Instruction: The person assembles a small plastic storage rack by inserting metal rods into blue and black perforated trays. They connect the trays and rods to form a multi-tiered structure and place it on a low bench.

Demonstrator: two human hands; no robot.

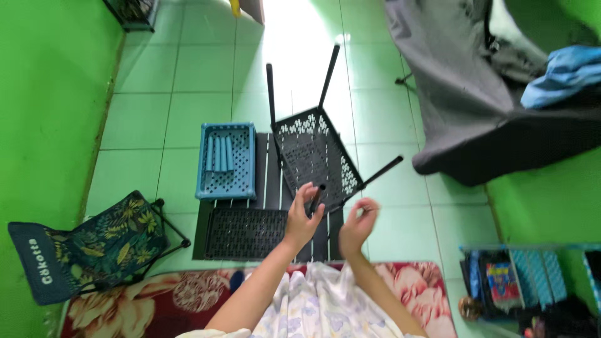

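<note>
At the far left a folding camp chair [94, 244] with a leaf print is sitting against the green wall, well apart from what you are handling. Next to the right, a blue perforated tray [227, 161] is lying flat on the tiled floor [188, 75], with several blue rods resting in it side by side, running away from you. Just below it, a black perforated panel [245, 233] is lying flat on a dark slatted panel [268, 175], probably laid out like that so each part stays within your reach.

Your left hand [303, 219] is closing around the near leg [316, 197] of the black perforated shelf [316, 156], fingers wrapped on the short black post. You are holding the shelf tipped up on its side above the flat panels, so its legs are sticking out into the air: two are pointing away from you toward the bright patch of floor, and one is pointing out to the right. Its long axis is running from your hands away and slightly left. The tilt seems to be giving you access to the leg end.

Your right hand [357, 226] is hovering just beside the shelf's near corner, fingers half curled and holding nothing, apart from the leg.

Farther right, a grey fabric chair [463, 106] is standing with a blue cloth [563, 72] on it.
</note>
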